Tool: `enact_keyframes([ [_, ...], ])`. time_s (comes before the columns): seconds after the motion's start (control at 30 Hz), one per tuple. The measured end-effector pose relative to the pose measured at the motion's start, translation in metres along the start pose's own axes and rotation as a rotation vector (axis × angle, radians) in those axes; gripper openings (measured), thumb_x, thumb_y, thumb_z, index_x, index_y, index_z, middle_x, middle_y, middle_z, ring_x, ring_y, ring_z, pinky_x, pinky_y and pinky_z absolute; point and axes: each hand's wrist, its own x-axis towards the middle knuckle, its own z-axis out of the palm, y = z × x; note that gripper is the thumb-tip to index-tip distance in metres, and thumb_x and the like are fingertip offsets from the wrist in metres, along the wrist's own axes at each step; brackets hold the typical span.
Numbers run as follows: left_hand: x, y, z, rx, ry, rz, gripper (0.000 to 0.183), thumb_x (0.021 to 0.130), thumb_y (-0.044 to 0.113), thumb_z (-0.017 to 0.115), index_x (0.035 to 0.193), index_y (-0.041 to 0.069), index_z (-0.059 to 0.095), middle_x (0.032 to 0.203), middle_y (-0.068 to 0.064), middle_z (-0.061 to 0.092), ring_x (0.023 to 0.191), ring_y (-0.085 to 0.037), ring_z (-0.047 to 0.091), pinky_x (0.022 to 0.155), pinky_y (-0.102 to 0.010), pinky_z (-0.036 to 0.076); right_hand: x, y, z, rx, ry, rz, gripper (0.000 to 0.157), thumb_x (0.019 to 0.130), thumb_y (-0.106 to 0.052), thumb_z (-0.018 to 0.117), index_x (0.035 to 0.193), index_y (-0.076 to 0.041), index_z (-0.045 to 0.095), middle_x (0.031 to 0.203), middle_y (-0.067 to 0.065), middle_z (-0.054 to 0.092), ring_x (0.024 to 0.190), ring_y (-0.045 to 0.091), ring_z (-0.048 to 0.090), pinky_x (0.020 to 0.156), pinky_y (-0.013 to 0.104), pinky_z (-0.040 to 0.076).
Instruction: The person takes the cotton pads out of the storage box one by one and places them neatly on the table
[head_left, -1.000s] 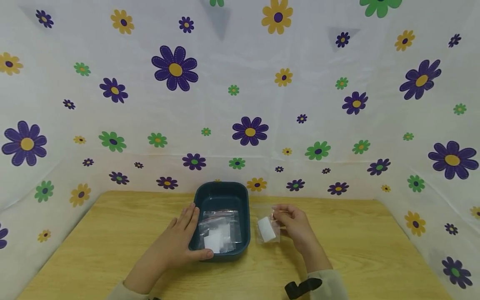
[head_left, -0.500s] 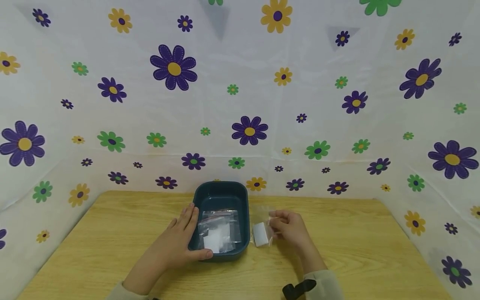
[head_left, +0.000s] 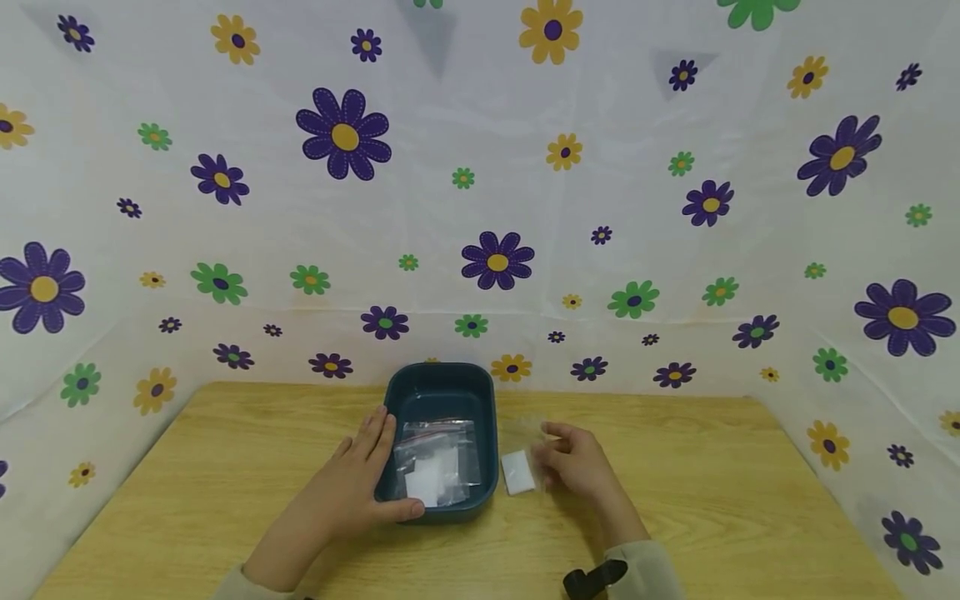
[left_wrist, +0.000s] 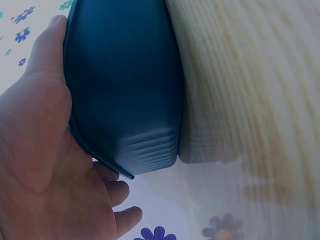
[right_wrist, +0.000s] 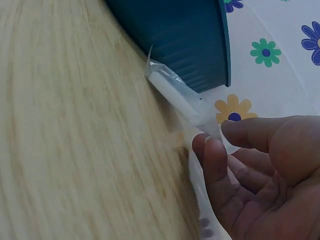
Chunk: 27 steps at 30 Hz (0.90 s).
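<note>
A dark blue plastic tub (head_left: 442,392) stands on the table, and my left hand (head_left: 348,483) rests along its left rim, fingers fairly straight, with the thumb at the front corner. Inside the tub lie several clear zip bags (head_left: 442,462) with white pieces in them. To the tub's right, my right hand (head_left: 581,467) pinches the edge of a small clear plastic bag (right_wrist: 202,112) between thumb and fingers. A flat white block (head_left: 518,472) shows inside that bag, which is tilted in the right wrist view, close beside the tub's wall (right_wrist: 175,45).
The wooden table (head_left: 712,483) carries the tub near its back edge. Behind and at both sides hangs a white flower-print cloth (head_left: 420,208). A black strap (head_left: 596,579) sits at the right wrist, by a light sleeve.
My right hand has shifted slightly left and turned, bringing the bag with the white block closer to the tub. The left hand keeps its place on the rim.
</note>
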Motion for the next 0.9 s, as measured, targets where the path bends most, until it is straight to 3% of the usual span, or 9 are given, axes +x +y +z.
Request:
enact_keyframes([
  [0.13, -0.001, 0.000, 0.001, 0.000, -0.001, -0.004, 0.128, 0.073, 0.089, 0.052, 0.159, 0.001, 0.015, 0.167, -0.017, 0.006, 0.153, -0.037, 0.011, 0.117, -0.062, 0.022, -0.002, 0.001, 0.001, -0.050, -0.007, -0.001, 0.044, 0.096, -0.004, 0.063, 0.139, 0.003, 0.054, 0.095, 0.012, 0.068, 0.062, 0.016, 0.060, 0.056, 0.031, 0.056],
  [0.53, 0.001, -0.003, 0.005, -0.003, 0.002, 0.005, 0.129, 0.073, 0.090, 0.051, 0.159, 0.002, 0.015, 0.167, -0.017, 0.005, 0.153, -0.038, 0.012, 0.117, -0.062, 0.023, -0.006, -0.006, -0.001, -0.247, 0.035, -0.033, 0.043, 0.096, -0.011, 0.064, 0.138, 0.000, 0.058, 0.117, 0.013, 0.070, 0.101, 0.025, 0.066, 0.075, 0.036, 0.059],
  [0.7, 0.001, -0.004, 0.005, -0.003, 0.005, 0.005, 0.128, 0.073, 0.089, 0.053, 0.159, 0.002, 0.016, 0.167, -0.017, 0.006, 0.153, -0.038, 0.012, 0.117, -0.063, 0.023, -0.009, -0.011, -0.004, -0.366, 0.081, -0.079, 0.044, 0.093, -0.011, 0.066, 0.135, 0.003, 0.059, 0.117, 0.017, 0.070, 0.104, 0.031, 0.068, 0.085, 0.044, 0.058],
  [0.9, 0.000, -0.003, 0.004, -0.016, -0.002, 0.001, 0.127, 0.074, 0.087, 0.055, 0.159, 0.002, 0.014, 0.167, -0.017, 0.005, 0.153, -0.039, 0.011, 0.117, -0.063, 0.022, -0.012, -0.016, -0.004, -0.360, 0.091, -0.059, 0.044, 0.093, -0.010, 0.066, 0.135, 0.003, 0.059, 0.115, 0.018, 0.071, 0.102, 0.031, 0.069, 0.077, 0.039, 0.060],
])
